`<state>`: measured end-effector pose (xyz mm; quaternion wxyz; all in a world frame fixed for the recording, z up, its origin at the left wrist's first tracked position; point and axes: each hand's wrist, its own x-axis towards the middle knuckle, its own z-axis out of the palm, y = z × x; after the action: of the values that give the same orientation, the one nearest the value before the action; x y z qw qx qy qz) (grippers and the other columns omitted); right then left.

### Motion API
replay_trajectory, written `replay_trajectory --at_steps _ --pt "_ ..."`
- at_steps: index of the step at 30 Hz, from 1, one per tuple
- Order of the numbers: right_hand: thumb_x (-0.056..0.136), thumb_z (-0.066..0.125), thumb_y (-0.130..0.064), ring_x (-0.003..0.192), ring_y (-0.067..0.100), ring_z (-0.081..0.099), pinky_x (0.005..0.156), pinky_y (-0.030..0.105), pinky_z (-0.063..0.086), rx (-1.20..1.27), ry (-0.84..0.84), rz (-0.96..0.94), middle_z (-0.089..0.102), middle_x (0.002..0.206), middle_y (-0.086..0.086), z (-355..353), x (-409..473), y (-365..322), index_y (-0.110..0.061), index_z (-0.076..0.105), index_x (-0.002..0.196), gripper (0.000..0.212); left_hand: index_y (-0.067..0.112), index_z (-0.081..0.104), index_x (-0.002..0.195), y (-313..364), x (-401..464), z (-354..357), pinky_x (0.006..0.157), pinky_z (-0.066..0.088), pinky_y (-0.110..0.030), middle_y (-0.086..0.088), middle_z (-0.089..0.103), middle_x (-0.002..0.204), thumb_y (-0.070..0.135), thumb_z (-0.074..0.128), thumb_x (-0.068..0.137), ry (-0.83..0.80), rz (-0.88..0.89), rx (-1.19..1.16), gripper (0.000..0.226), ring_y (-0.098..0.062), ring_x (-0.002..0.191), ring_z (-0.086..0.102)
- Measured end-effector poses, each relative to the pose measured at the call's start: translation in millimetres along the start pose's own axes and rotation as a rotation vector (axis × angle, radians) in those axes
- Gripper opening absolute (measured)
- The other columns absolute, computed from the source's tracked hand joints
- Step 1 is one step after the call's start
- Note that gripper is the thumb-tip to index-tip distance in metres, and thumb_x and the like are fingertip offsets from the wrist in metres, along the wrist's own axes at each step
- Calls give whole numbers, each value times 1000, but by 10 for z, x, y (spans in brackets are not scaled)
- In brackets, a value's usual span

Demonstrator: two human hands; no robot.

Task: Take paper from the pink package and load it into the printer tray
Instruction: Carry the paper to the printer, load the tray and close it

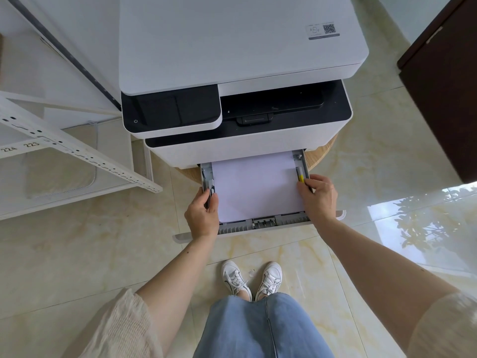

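Note:
A white printer [232, 47] stands on a round wooden stand, its paper tray [263, 224] pulled out toward me. A stack of white paper [258, 187] lies flat inside the tray. My left hand [202, 215] grips the tray's left side guide, fingers curled over it. My right hand [318, 196] holds the right side guide just below its yellow tab [300, 177]. The pink package is not in view.
A white metal shelf frame [77, 151] stands to the left, close to the printer. A dark wooden cabinet [444, 99] is at the right. Glossy marble floor [103, 254] lies below, with my feet in white sneakers [251, 280] in front of the tray.

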<state>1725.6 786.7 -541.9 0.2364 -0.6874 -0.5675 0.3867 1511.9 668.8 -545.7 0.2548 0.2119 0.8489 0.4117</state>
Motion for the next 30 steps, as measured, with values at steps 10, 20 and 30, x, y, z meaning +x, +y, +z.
replay_trajectory --at_steps 10,20,30 --pt "88 65 -17 96 13 47 84 22 35 -2 -16 3 58 121 7 -12 11 -2 -4 77 94 19 0 66 120 34 -19 -3 90 40 -18 -15 67 124 15 64 90 6 -15 -10 33 -24 113 64" --pt "86 67 -17 106 26 57 89 28 41 -52 -36 4 59 122 9 -38 14 -27 -2 76 96 20 2 65 121 138 -56 -82 87 37 -14 -14 67 124 19 66 90 -55 -20 28 36 -17 104 62" --pt "85 69 -23 115 29 55 99 38 44 -249 -171 -47 55 134 9 -144 4 -33 -5 66 118 37 4 60 127 174 -66 -223 87 46 -24 14 65 91 8 73 80 -199 -51 130 50 -15 90 56"
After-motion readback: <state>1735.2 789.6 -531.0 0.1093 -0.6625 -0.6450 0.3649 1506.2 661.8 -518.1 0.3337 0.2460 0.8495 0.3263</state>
